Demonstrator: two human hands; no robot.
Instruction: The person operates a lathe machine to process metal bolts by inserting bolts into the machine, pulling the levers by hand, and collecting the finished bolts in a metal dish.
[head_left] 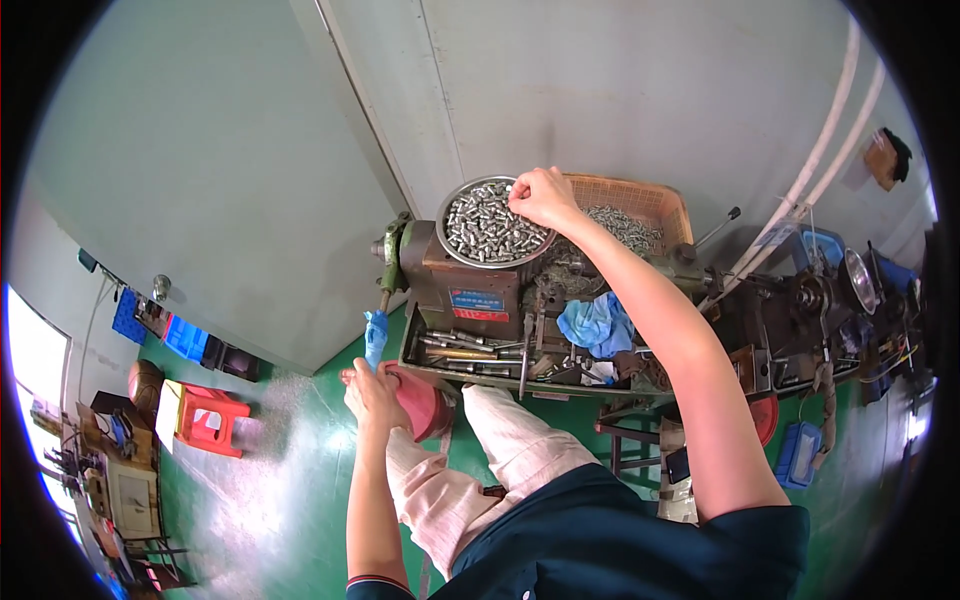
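My left hand (374, 396) is closed around the lower end of a lever handle (375, 338) wrapped in blue cloth. That lever hangs from the green left end of a lathe-like machine (463, 284). At the right side of a round metal bowl (447, 250), my right hand (543, 198) has its fingertips pinched together over the contents. Whatever they may hold is hidden among the parts. Small shiny metal pieces (490, 222), short and cylindrical, heap the bowl, which rests on top of the machine.
Behind my right forearm, a tan basket (660, 203) stands beside more small metal parts (625, 230). Rod-like tools (460, 350) and blue rags (597, 325) lie in the machine's tray. Below is a red bucket (424, 400); a red stool (212, 418) stands left. Another machine (810, 300) is right.
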